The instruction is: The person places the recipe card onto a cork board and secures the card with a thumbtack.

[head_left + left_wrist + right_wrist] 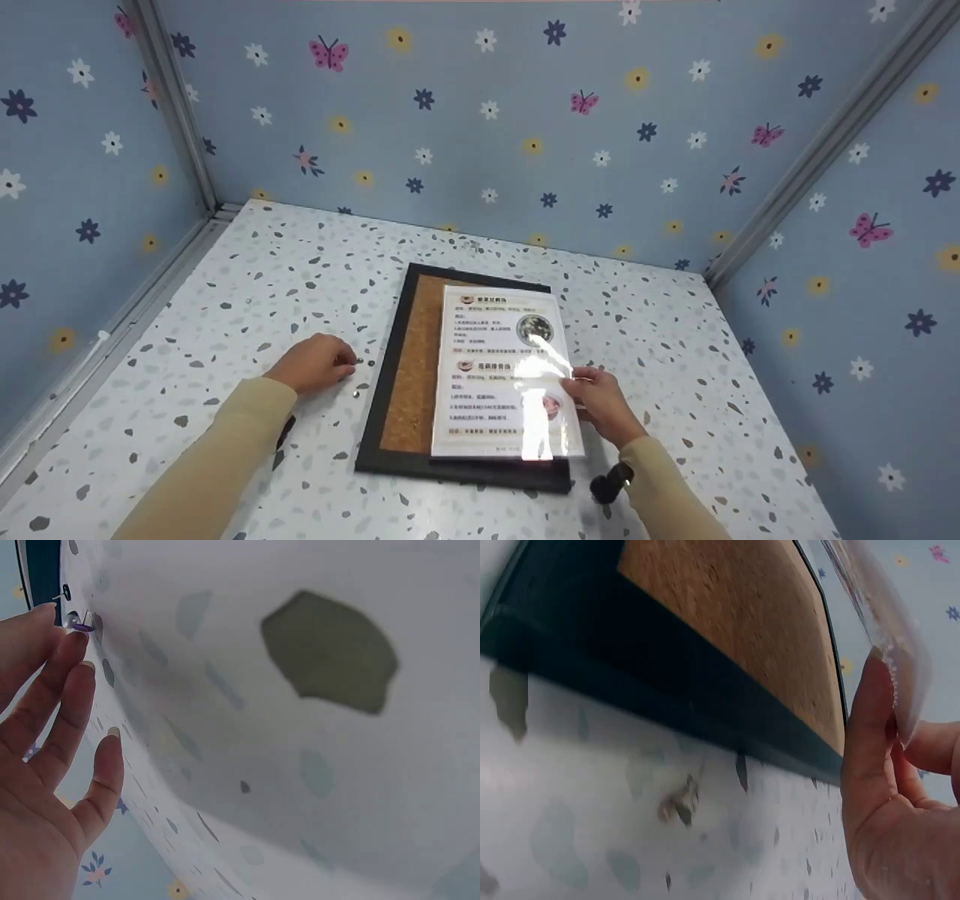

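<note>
Speckled tabletop (195, 420) under corkboard (409, 382). Over corkboard: plastic-covered sheet (495, 390), right edge pinched in our right hand (604, 405). Our left hand (319, 365) loose, fingertips apart, beside pushpins (74, 622) left of corkboard. Sheet likely light, bendy, slick: we'd hold by edges.

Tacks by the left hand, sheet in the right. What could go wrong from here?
1. Prick: the left hand is right beside loose tacks with exposed points, so a hasty grab might hurt.
2. Slip: the right hand grips the sheet only at its right edge, so it may swing or slide.
3. Misplacement: in the head view the sheet overlaps the frame's right side; a tack pushed there might miss the cork.
</note>
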### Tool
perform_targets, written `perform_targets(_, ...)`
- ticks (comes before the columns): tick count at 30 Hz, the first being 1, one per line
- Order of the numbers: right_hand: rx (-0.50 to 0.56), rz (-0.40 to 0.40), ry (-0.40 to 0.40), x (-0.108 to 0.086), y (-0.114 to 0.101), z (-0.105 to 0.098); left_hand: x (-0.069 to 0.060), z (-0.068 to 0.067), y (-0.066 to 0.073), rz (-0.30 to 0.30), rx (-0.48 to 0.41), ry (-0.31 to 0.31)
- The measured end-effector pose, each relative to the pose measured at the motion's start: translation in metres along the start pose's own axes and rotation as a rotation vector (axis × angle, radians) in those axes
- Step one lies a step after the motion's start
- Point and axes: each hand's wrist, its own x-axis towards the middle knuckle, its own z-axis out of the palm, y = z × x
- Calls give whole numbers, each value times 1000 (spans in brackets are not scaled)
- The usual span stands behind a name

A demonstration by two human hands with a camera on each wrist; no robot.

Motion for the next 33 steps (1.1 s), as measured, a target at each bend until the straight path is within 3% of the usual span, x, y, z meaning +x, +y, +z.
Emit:
perform_targets(5, -2, 15, 29, 4, 3, 17, -1, 2, -3, 8, -16, -7)
perform_targets(13, -88, 12, 48, 5, 4, 30, -3, 1, -5, 10, -36, -3)
perform_targets(22, -354, -108, 16, 5, -1, 40, -2, -4, -5, 22, -62, -33)
perform_targets(29, -515, -47, -23, 0, -10, 48, -2, -5, -4, 22, -41, -25)
perform_targets(33, -555, -66, -18, -1, -8, 52, -3, -6, -1, 3, -40, -8)
